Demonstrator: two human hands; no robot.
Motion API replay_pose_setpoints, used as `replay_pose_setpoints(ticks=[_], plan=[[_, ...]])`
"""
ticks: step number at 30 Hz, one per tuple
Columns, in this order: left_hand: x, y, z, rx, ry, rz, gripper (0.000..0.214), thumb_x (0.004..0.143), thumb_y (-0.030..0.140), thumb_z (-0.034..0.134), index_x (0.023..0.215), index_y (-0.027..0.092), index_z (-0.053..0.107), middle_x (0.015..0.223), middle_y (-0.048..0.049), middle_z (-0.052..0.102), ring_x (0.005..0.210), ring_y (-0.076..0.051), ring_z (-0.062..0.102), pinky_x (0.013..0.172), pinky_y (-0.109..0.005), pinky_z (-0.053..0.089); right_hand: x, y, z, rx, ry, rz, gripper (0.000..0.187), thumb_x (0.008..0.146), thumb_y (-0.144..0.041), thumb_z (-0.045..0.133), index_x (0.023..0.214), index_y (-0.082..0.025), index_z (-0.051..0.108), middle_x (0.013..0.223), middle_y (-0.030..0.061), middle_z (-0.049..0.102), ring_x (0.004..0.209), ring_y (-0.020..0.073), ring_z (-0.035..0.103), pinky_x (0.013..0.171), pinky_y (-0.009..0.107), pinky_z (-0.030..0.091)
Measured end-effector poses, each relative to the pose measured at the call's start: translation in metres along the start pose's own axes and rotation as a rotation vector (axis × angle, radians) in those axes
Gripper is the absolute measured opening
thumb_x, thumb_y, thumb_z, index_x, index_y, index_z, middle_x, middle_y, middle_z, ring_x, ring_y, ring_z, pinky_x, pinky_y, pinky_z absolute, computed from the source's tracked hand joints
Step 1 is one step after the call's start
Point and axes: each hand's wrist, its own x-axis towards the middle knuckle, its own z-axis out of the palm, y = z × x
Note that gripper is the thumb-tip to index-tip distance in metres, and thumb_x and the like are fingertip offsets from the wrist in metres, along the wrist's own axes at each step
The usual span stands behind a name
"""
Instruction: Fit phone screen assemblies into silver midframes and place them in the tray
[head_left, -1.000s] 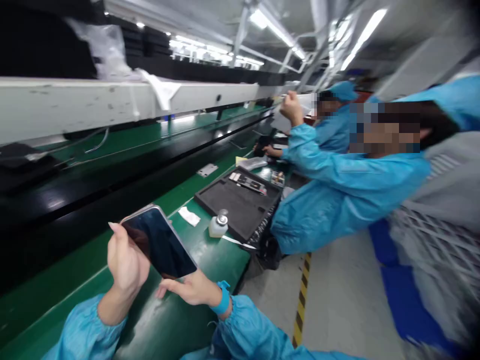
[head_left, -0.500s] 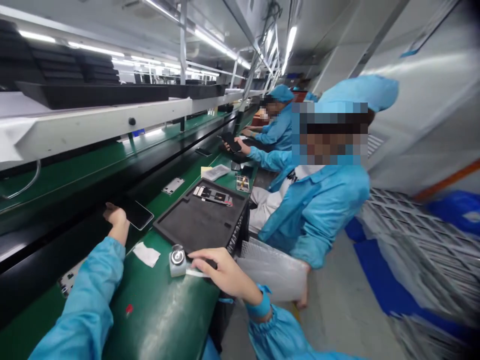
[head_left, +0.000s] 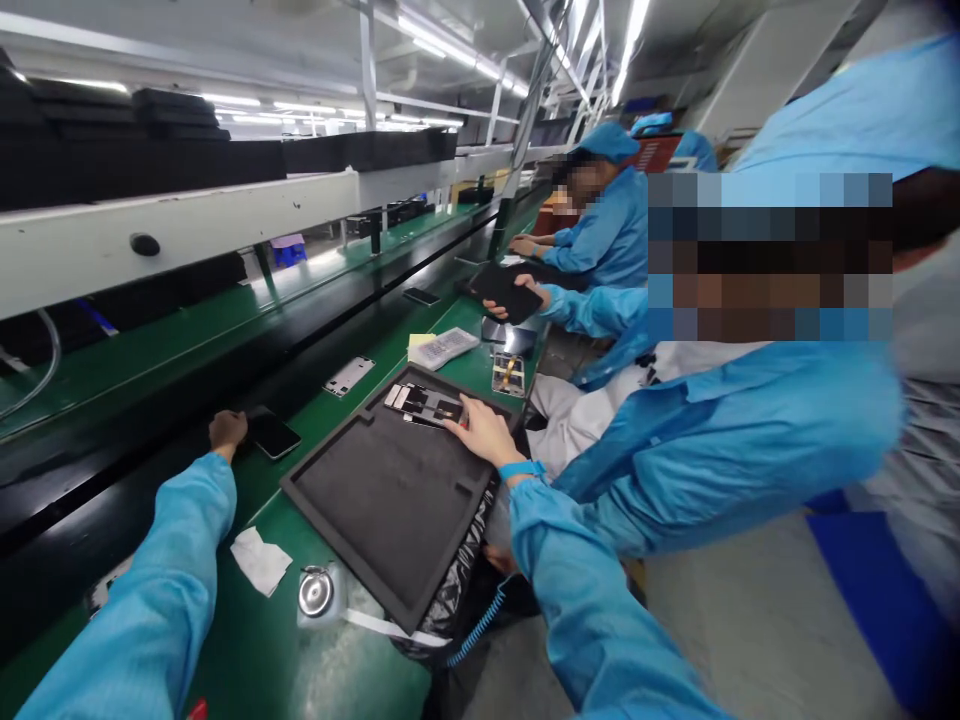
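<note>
My left hand point(head_left: 228, 432), fingers curled, is at the near-left edge of a dark-screened phone point(head_left: 273, 434) beside the black belt; its fingertips are partly hidden. My right hand point(head_left: 486, 432) reaches over the black foam tray point(head_left: 382, 490), thumb and fingers closed on the right end of an opened phone point(head_left: 427, 404) with its inner parts showing. The opened phone lies at the far side of the tray. A small bottle with a round metal top point(head_left: 316, 594) stands left of the tray's near corner, by a crumpled white wipe point(head_left: 261, 560).
A co-worker in blue point(head_left: 735, 430) sits close on the right, a hand on a dark panel point(head_left: 506, 294). Past the tray lie a white bundle point(head_left: 444, 347), a phone part with a gold ribbon point(head_left: 508, 374) and a white plate point(head_left: 349, 376). A coiled blue cord point(head_left: 480, 628) hangs near my right sleeve.
My right hand has moved from beside the bottle up to the opened phone in the tray and closed on it. My left hand stays by the dark-screened phone, fingers more curled. The view has shifted.
</note>
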Motion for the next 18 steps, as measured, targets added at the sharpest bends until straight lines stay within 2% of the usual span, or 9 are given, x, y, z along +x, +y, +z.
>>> replay_pose_setpoints(ticks=[3,6,9,11,14,16,18], plan=[[0.019,-0.011,0.003,0.115,-0.076,-0.059,0.038,0.104,0.039,0.071,0.134,0.016,0.067,0.131,-0.0123,0.069,0.111,-0.026,0.072,0.094,-0.046,0.064,0.0,0.019,0.017,-0.055,-0.012,0.039,0.067,0.099,-0.035,0.069,0.162,-0.022,0.049,0.154,0.021,0.06,0.137,0.0373,0.058,0.103,0.046,0.054],[0.037,-0.005,0.011,0.212,-0.094,-0.039,0.039,0.104,0.04,0.071,0.135,0.016,0.067,0.134,-0.013,0.069,0.117,-0.028,0.07,0.101,-0.051,0.062,0.0,0.034,0.029,-0.113,-0.012,0.053,0.069,0.097,-0.037,0.074,0.16,-0.021,0.05,0.15,0.0213,0.061,0.134,0.0382,0.059,0.102,0.046,0.053],[0.049,0.025,0.036,0.248,-0.072,0.096,0.048,0.105,0.046,0.068,0.142,0.016,0.063,0.146,-0.0168,0.064,0.135,-0.035,0.062,0.115,-0.062,0.051,0.001,0.043,0.034,-0.177,0.026,0.025,0.067,0.098,-0.046,0.075,0.155,-0.018,0.054,0.143,0.0218,0.062,0.131,0.0392,0.059,0.104,0.048,0.051],[0.052,0.054,0.063,0.216,-0.091,0.243,0.069,0.105,0.062,0.06,0.151,0.011,0.056,0.155,-0.0252,0.057,0.145,-0.041,0.055,0.12,-0.066,0.043,0.001,0.046,0.036,-0.16,0.049,0.017,0.065,0.096,-0.048,0.077,0.15,-0.016,0.058,0.136,0.022,0.064,0.128,0.0402,0.059,0.103,0.05,0.051],[0.05,0.095,0.107,0.131,-0.175,0.4,0.107,0.091,0.085,0.061,0.156,0.001,0.048,0.159,-0.0394,0.049,0.149,-0.056,0.046,0.119,-0.074,0.036,-0.001,0.05,0.036,-0.111,0.063,0.032,0.062,0.09,-0.049,0.083,0.139,-0.016,0.063,0.13,0.0203,0.065,0.124,0.0398,0.062,0.103,0.05,0.052],[0.049,0.113,0.128,0.077,-0.223,0.421,0.11,0.084,0.083,0.072,0.156,0.003,0.05,0.158,-0.0407,0.05,0.15,-0.062,0.042,0.119,-0.081,0.029,-0.003,0.052,0.035,-0.101,0.061,0.04,0.057,0.088,-0.048,0.085,0.132,-0.019,0.064,0.127,0.0173,0.068,0.121,0.0372,0.066,0.1,0.046,0.054],[0.049,0.121,0.139,0.022,-0.244,0.418,0.094,0.089,0.072,0.075,0.155,0.008,0.054,0.155,-0.0343,0.056,0.153,-0.057,0.042,0.123,-0.082,0.023,-0.005,0.054,0.034,-0.067,0.043,0.056,0.052,0.087,-0.045,0.086,0.127,-0.022,0.063,0.113,0.0118,0.073,0.11,0.0336,0.072,0.092,0.041,0.056]])
